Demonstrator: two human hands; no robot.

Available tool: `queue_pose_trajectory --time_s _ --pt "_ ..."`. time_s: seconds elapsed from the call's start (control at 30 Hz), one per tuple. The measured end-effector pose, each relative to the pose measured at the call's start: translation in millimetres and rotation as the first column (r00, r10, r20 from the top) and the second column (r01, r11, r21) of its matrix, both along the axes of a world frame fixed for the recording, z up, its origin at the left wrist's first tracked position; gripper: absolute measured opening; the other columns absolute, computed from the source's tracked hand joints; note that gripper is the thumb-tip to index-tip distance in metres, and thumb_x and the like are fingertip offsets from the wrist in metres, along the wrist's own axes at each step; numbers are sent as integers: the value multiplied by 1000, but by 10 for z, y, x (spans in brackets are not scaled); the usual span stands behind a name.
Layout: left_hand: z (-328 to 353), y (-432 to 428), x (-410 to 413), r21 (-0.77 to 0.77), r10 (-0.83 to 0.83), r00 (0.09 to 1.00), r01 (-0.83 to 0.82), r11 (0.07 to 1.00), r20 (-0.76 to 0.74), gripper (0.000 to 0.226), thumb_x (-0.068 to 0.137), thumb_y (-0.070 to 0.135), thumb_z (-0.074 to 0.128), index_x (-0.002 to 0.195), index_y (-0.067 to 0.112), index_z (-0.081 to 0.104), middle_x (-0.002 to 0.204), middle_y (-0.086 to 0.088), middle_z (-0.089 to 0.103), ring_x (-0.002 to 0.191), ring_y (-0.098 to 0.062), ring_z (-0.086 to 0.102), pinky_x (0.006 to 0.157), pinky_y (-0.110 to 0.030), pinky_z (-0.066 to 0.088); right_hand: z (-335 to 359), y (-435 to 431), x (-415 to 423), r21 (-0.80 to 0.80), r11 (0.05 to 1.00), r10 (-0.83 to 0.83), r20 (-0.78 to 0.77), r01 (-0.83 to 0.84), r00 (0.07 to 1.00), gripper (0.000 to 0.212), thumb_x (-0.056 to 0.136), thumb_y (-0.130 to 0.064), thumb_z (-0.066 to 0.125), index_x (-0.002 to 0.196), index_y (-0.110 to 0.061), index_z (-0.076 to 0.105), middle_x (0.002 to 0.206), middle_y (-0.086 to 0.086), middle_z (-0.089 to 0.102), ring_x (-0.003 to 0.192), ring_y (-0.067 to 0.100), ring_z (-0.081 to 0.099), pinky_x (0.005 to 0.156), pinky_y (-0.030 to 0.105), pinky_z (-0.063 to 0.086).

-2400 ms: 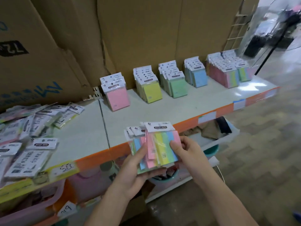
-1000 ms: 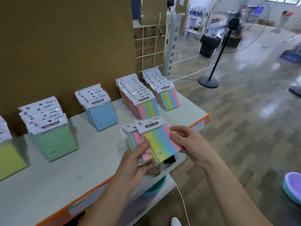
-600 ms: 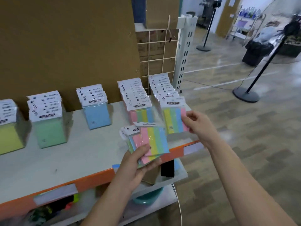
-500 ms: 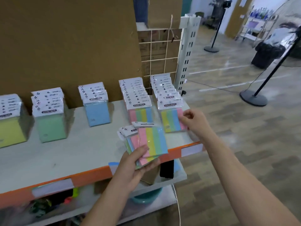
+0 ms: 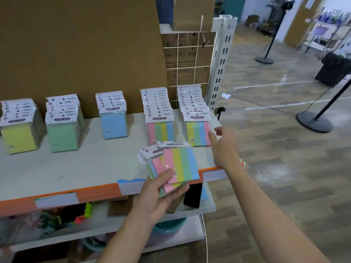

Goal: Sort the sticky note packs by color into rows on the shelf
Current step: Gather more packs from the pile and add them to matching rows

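Head view: the left hand point(image 5: 157, 190) grips a fanned stack of striped packs point(image 5: 180, 164) from below, thumb across the front, holding them over the near edge of the shelf point(image 5: 95, 164). I judge it serves as the supply, kept close so the other hand can take one pack at a time. The right hand point(image 5: 224, 149) is empty, fingers loosely spread, just beside the right edge of the front pack point(image 5: 198, 133) in the right striped row point(image 5: 193, 103); whether a fingertip touches it I cannot tell. The shelved packs stand upright, leaning back on each other with header cards facing out, so each colour reads at a glance: yellow row point(image 5: 18, 128) at the left, then green row point(image 5: 62, 128), blue row point(image 5: 113, 118) and left striped row point(image 5: 159, 120).

Against half a second ago, the right hand has let go of the front pack it was pinching into place, and that pack now stands unaided. A second ago both hands were on the held stack.
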State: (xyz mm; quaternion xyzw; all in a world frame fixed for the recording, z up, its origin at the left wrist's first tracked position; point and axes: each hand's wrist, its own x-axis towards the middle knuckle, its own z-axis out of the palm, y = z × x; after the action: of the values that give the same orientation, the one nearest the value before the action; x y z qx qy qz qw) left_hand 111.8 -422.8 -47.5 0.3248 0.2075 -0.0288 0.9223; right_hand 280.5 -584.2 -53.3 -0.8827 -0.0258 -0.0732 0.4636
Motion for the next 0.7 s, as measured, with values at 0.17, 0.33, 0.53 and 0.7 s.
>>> queue_pose_trajectory --time_s 0.17,0.33,0.53,0.7 --pt "26 -38 29 46 26 999 -27 999 33 54 63 13 80 115 5 66 112 -20 72 96 -35 72 67 -42 60 227 -121 -595 227 863 501 -266 -452 823 20 93 -42 59 85 -28 70 78 -14 71 58 -1 55 58 13 44" --pt "48 -31 104 160 -12 999 3 987 52 27 74 23 77 101 21 77 113 -14 73 101 -32 71 71 -40 60 245 -135 -481 276 822 559 -220 -499 799 10 84 -18 77 85 -23 68 69 -16 68 61 -1 59 56 11 44" --pt "66 45 116 112 -13 1000 15 994 -19 52 65 16 81 115 14 65 111 -15 73 97 -33 72 65 -42 61 59 -111 171 -53 974 206 -198 -221 958 21 87 -24 73 100 -11 61 85 -3 59 79 16 55 67 29 41" --pt "66 99 111 89 -60 998 60 994 -7 55 67 14 80 119 13 62 112 -16 73 99 -35 72 67 -43 61 -35 88 85 -115 990 81 9 -79 997 63 83 -22 77 136 -18 42 116 2 51 100 16 50 83 28 35"
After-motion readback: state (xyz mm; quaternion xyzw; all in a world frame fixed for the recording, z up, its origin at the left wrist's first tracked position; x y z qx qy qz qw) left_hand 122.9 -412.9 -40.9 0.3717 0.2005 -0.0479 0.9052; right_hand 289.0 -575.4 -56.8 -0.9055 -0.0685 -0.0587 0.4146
